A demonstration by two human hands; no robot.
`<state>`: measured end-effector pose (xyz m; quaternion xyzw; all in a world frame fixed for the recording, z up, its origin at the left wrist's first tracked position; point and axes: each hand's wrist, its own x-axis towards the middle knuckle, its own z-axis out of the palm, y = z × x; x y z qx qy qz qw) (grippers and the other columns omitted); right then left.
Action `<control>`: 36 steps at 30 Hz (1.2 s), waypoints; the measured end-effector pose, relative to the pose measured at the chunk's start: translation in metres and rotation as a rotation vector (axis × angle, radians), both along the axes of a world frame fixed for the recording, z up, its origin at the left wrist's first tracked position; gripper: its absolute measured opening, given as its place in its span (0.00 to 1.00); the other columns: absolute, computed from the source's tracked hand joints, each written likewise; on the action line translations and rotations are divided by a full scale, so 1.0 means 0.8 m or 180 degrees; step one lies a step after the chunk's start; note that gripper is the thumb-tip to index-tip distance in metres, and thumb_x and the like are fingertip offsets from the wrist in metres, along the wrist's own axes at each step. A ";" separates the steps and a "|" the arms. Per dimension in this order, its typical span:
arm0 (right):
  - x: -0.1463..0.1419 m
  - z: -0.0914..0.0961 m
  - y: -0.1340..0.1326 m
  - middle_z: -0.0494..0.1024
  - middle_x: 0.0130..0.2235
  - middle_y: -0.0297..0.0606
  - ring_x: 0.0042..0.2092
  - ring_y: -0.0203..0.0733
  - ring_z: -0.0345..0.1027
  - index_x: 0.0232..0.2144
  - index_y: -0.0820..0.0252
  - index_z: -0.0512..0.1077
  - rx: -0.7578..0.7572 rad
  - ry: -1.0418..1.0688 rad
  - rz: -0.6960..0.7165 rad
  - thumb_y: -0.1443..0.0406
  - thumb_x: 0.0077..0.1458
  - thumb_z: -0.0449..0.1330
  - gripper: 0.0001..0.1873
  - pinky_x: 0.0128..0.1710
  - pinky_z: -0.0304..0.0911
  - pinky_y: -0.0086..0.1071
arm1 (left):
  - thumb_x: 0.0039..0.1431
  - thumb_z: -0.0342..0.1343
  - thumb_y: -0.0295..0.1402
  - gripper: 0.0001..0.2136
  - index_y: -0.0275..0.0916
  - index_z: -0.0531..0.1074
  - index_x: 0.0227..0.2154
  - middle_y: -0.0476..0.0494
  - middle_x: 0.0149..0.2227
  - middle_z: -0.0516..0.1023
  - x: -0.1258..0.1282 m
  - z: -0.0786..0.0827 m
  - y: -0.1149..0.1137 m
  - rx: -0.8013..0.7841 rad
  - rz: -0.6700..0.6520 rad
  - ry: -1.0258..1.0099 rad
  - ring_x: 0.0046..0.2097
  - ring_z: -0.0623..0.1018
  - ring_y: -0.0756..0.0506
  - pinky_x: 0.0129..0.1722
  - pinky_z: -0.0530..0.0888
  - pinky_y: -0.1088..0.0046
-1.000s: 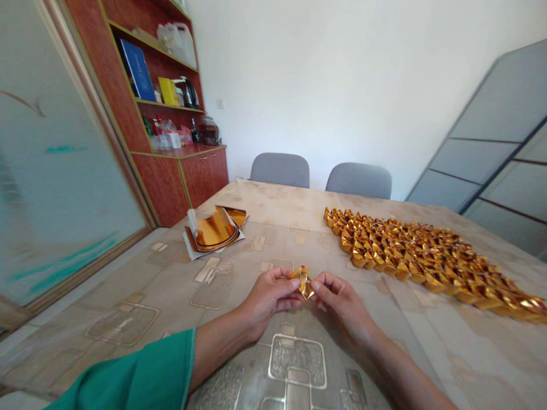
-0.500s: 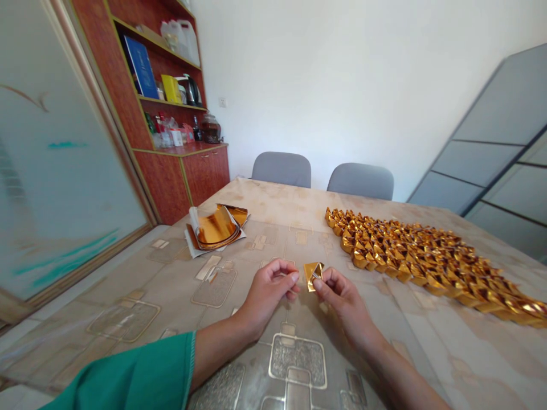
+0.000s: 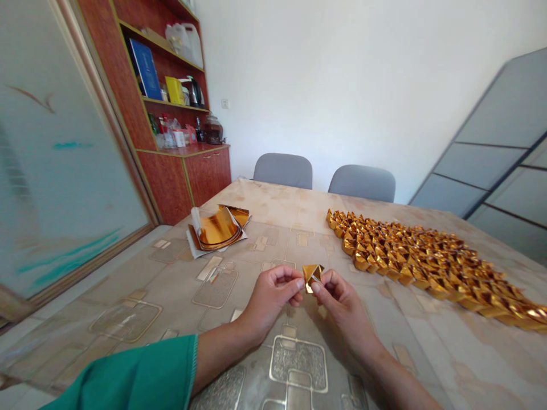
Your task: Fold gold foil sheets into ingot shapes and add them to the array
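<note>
A small folded piece of gold foil paper (image 3: 312, 277) is pinched between my two hands above the patterned tablecloth (image 3: 252, 267). My right hand (image 3: 342, 302) grips it from the right with thumb and fingers. My left hand (image 3: 273, 299) has its fingertips pressed against the piece's left edge. Part of the piece is hidden by my fingers. To the left lies a stack of gold foil sheets (image 3: 217, 230) with curling top sheets, on white paper. Rows of folded gold foil ingots (image 3: 427, 265) lie close together to the right of my right hand.
A red-brown wooden cabinet (image 3: 179, 176) with shelves of bottles and a kettle stands at the far left. Grey chairs (image 3: 363, 183) stand beyond the table's far edge. A large glass panel (image 3: 72, 171) rises left of the table.
My left fingertips have come back to the foil piece after drawing away from it. The piece has turned slightly in my right hand. The head view has shifted a little.
</note>
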<state>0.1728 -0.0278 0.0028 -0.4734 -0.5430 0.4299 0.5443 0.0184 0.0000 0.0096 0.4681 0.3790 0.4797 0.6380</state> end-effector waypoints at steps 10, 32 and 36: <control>0.001 -0.020 0.001 0.66 0.28 0.30 0.31 0.38 0.57 0.28 0.57 0.65 0.0254 -0.0429 -0.0010 0.55 0.60 0.60 0.14 0.31 0.53 0.31 | 0.43 0.68 0.39 0.14 0.34 0.74 0.27 0.50 0.23 0.74 0.000 0.000 0.001 -0.0163 0.0015 0.0002 0.24 0.70 0.53 0.26 0.67 0.77; 0.017 0.014 -0.014 0.67 0.23 0.31 0.25 0.35 0.55 0.23 0.59 0.74 -0.1013 0.1135 0.1073 0.52 0.50 0.68 0.17 0.27 0.51 0.29 | 0.33 0.75 0.37 0.18 0.35 0.72 0.22 0.52 0.23 0.69 -0.017 0.018 -0.003 -0.0936 -0.1299 -0.0282 0.24 0.63 0.55 0.24 0.54 0.78; 0.018 0.014 -0.016 0.63 0.21 0.29 0.23 0.33 0.50 0.22 0.60 0.73 -0.1229 0.1167 0.1214 0.54 0.49 0.69 0.16 0.25 0.48 0.28 | 0.33 0.75 0.36 0.17 0.36 0.73 0.22 0.52 0.23 0.69 -0.017 0.019 -0.007 -0.0988 -0.1381 -0.0325 0.24 0.63 0.54 0.25 0.54 0.76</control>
